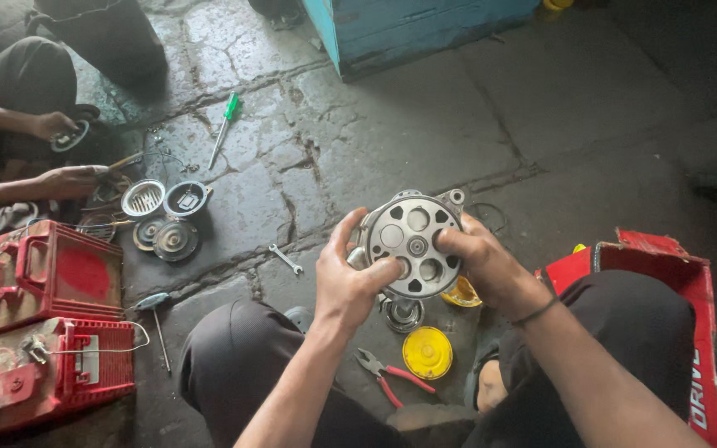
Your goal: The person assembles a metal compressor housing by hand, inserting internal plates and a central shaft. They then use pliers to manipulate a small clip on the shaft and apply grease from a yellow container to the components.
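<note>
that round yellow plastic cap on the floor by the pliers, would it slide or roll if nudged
The round yellow plastic cap lies flat on the rough stone floor, so a nudge would probably make it slide rather than roll. It looks thin, so likely light. The red-handled pliers lie close beside it and might stop it on that side.

the left hand and right hand are covering the edges of the round metal housing; the red box is running off the right edge.
</note>
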